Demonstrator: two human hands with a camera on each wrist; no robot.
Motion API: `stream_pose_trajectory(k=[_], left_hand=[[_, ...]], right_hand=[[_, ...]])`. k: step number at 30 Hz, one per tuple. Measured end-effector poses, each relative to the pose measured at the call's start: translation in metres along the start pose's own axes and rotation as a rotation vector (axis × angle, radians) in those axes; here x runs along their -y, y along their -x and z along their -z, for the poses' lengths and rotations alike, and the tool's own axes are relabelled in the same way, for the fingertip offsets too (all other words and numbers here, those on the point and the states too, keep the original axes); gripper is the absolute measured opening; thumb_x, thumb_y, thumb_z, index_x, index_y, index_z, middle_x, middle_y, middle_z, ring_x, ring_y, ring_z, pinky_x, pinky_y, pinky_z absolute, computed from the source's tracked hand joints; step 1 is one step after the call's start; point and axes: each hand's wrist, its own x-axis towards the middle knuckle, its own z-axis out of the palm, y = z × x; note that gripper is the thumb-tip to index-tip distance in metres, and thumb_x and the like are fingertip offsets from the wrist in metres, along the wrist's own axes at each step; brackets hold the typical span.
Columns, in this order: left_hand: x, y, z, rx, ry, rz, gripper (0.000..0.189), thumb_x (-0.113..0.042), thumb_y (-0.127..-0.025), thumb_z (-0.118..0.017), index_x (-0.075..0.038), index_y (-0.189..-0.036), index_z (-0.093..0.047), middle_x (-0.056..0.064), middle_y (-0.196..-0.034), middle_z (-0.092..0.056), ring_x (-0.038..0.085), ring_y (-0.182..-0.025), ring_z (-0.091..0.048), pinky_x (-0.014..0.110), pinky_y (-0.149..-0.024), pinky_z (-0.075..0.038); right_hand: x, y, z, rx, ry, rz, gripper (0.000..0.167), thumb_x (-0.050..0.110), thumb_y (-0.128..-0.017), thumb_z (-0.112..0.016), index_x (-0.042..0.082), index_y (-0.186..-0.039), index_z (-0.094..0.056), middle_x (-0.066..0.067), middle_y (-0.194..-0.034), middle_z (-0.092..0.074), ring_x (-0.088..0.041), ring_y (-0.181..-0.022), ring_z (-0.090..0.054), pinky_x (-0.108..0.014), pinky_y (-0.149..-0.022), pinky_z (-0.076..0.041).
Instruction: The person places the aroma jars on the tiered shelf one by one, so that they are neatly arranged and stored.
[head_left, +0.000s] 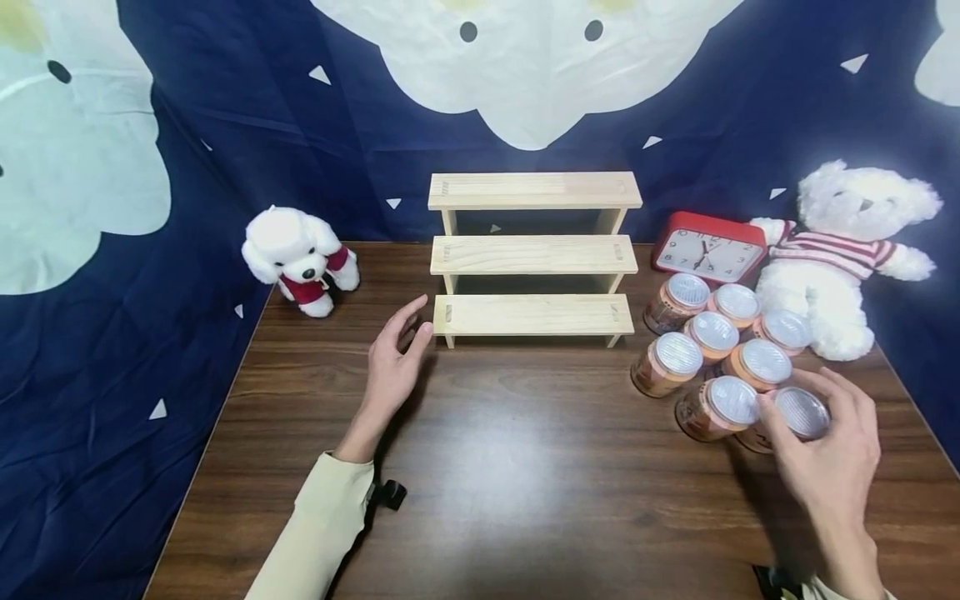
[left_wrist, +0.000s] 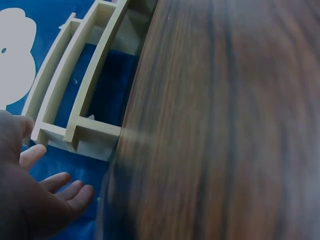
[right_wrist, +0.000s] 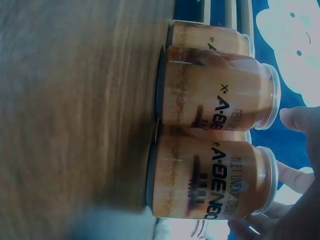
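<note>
At the right of the table, several orange-filled cans (head_left: 677, 354) with silver lids stand upright in a tight group. My right hand (head_left: 836, 442) is spread around the top of the nearest right can (head_left: 802, 414), its thumb on the left and fingers on the far right side. In the right wrist view, the thumb (right_wrist: 295, 119) is apart from that can (right_wrist: 215, 180), while the fingers reach behind its lid. My left hand (head_left: 392, 367) hovers by the left end of the three-tier wooden stand (head_left: 534, 315), holding nothing, thumb and forefinger apart.
A red alarm clock (head_left: 708, 247) and a white teddy bear (head_left: 817, 287) stand behind the cans. To the left of the stand sits a white plush dog (head_left: 300, 258). Dark blue cloth (head_left: 315, 150) with white shapes hangs behind the brown table (head_left: 300, 392).
</note>
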Motion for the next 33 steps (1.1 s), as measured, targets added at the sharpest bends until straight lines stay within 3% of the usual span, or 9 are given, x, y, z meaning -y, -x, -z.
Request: stream_pose_trajectory(k=[2, 5, 9, 14, 19, 22, 29, 33], left_hand=[[0.004, -0.002, -0.004, -0.014, 0.06, 0.01, 0.044, -0.032, -0.111, -0.072, -0.013, -0.15, -0.07, 0.013, -0.154, -0.066, 0.038, -0.143, -0.061, 0.045, -0.121, -0.052], [0.008, -0.005, -0.011, -0.03, 0.144, 0.017, 0.043, -0.031, -0.111, -0.071, -0.01, -0.148, -0.071, 0.018, -0.151, -0.067, 0.036, -0.141, -0.062, 0.038, -0.118, -0.053], [-0.001, -0.007, -0.019, -0.024, 0.201, 0.046, 0.043, -0.03, -0.113, -0.067, -0.006, -0.149, -0.068, 0.021, -0.15, -0.065, 0.034, -0.14, -0.061, 0.032, -0.115, -0.051], [-0.002, -0.008, -0.024, 0.011, 0.256, 0.079, 0.036, -0.011, -0.113, -0.064, 0.001, -0.147, -0.064, 0.021, -0.149, -0.062, 0.029, -0.137, -0.06, 0.022, -0.11, -0.052], [0.002, -0.007, -0.026, 0.097, 0.308, 0.114, 0.039, 0.006, -0.111, -0.059, 0.011, -0.149, -0.053, 0.026, -0.16, -0.05, 0.037, -0.144, -0.053, 0.017, -0.11, -0.05], [0.004, -0.008, -0.027, 0.086, 0.318, 0.138, 0.039, 0.007, -0.111, -0.059, 0.012, -0.148, -0.052, 0.027, -0.159, -0.05, 0.036, -0.144, -0.054, 0.017, -0.11, -0.05], [0.007, -0.011, -0.027, 0.077, 0.297, 0.167, 0.038, 0.006, -0.11, -0.061, 0.01, -0.148, -0.055, 0.025, -0.155, -0.056, 0.018, -0.134, -0.061, 0.02, -0.112, -0.051], [0.009, -0.012, -0.027, 0.076, 0.258, 0.173, 0.039, 0.004, -0.11, -0.062, 0.008, -0.149, -0.057, 0.026, -0.154, -0.059, 0.024, -0.137, -0.061, 0.022, -0.114, -0.051]], right_hand=[[-0.003, 0.0, 0.0, 0.003, -0.003, -0.025, 0.049, 0.01, -0.083, -0.089, -0.001, -0.129, -0.078, -0.014, -0.144, -0.069, 0.003, -0.141, -0.05, -0.013, -0.109, -0.032], [-0.005, 0.0, 0.0, 0.01, -0.014, -0.062, 0.043, 0.008, -0.086, -0.087, 0.0, -0.127, -0.079, 0.015, -0.136, -0.07, 0.014, -0.131, -0.047, -0.011, -0.105, -0.033], [-0.005, 0.001, 0.001, 0.004, -0.022, -0.098, 0.037, 0.007, -0.088, -0.086, -0.001, -0.123, -0.08, 0.043, -0.119, -0.057, 0.019, -0.12, -0.048, -0.009, -0.098, -0.034], [-0.007, 0.001, 0.003, 0.025, -0.028, -0.093, 0.037, 0.003, -0.086, -0.086, -0.002, -0.122, -0.08, 0.045, -0.115, -0.057, 0.019, -0.115, -0.051, -0.007, -0.092, -0.035], [-0.011, 0.002, 0.006, 0.038, -0.04, -0.125, 0.044, -0.001, -0.084, -0.088, -0.001, -0.127, -0.079, 0.042, -0.114, -0.058, 0.016, -0.113, -0.052, -0.007, -0.089, -0.035], [-0.014, 0.003, 0.008, 0.046, -0.045, -0.153, 0.05, -0.001, -0.083, -0.09, 0.0, -0.131, -0.077, 0.039, -0.114, -0.058, 0.014, -0.11, -0.053, -0.005, -0.088, -0.037], [-0.015, 0.008, 0.009, 0.057, -0.065, -0.182, 0.054, -0.003, -0.08, -0.092, 0.0, -0.132, -0.076, 0.034, -0.114, -0.061, 0.01, -0.104, -0.057, -0.003, -0.085, -0.042], [-0.017, 0.008, 0.009, 0.041, -0.097, -0.2, 0.055, -0.006, -0.079, -0.093, 0.007, -0.131, -0.08, 0.033, -0.113, -0.067, 0.009, -0.103, -0.062, -0.003, -0.086, -0.045]])
